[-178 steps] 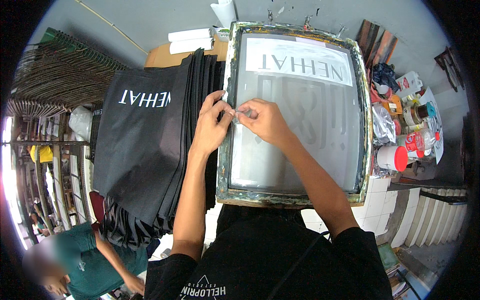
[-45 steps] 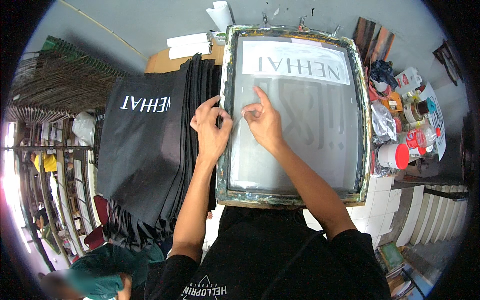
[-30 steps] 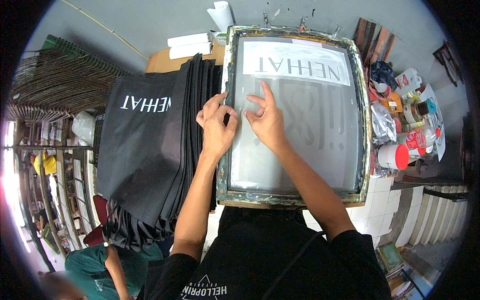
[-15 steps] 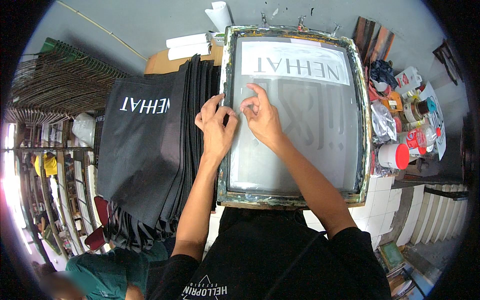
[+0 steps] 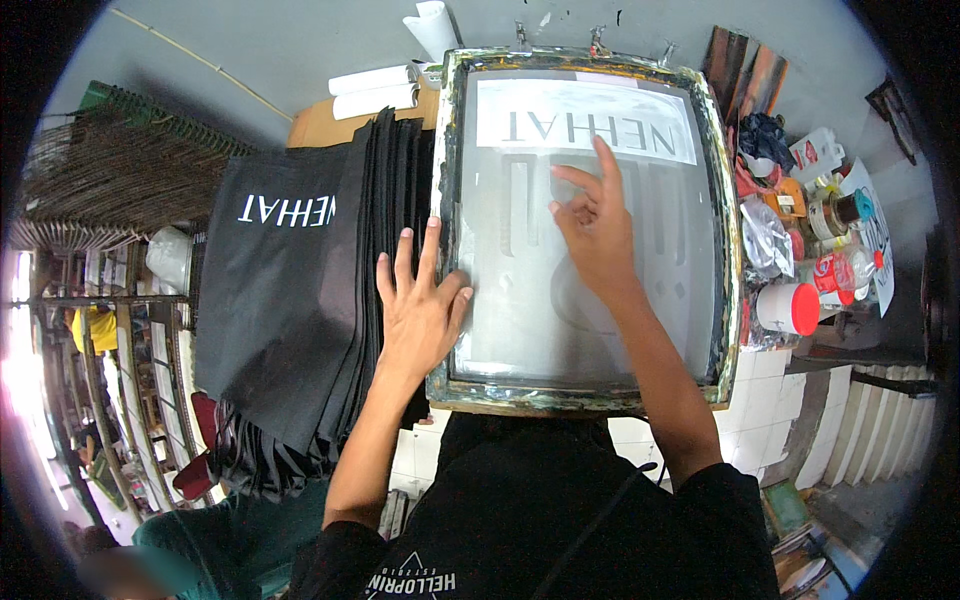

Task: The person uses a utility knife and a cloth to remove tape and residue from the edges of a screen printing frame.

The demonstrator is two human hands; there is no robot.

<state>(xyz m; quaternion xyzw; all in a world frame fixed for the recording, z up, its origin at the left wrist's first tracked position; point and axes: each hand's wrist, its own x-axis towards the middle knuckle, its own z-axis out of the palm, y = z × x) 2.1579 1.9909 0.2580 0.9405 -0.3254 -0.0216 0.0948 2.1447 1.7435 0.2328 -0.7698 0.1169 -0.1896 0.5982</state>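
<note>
A screen-printing frame [image 5: 585, 398] with a paint-stained rim lies in front of me, its grey mesh [image 5: 500, 340] showing large faint shapes. Across its far end runs a pale strip [image 5: 560, 100] with lettering. My left hand [image 5: 420, 315] rests by the frame's left rim, fingers spread and empty, thumb at the rim. Over the middle of the mesh hovers my right hand [image 5: 597, 230], index finger stretched out and the others partly bent, holding nothing visible. Left of the frame hangs a thick stack of black fabric bags [image 5: 275, 340], white lettering on the top one.
White paper rolls [image 5: 375, 90] lie on a wooden board [image 5: 315, 125] behind the bags. At the right stand a white tub with a red lid [image 5: 785, 310], jars and bottles. A wire rack [image 5: 120, 160] fills the far left. Another person [image 5: 240, 545] is at the lower left.
My right hand has moved right across the mesh. My left hand has come nearer to me and spread its fingers, which were curled before.
</note>
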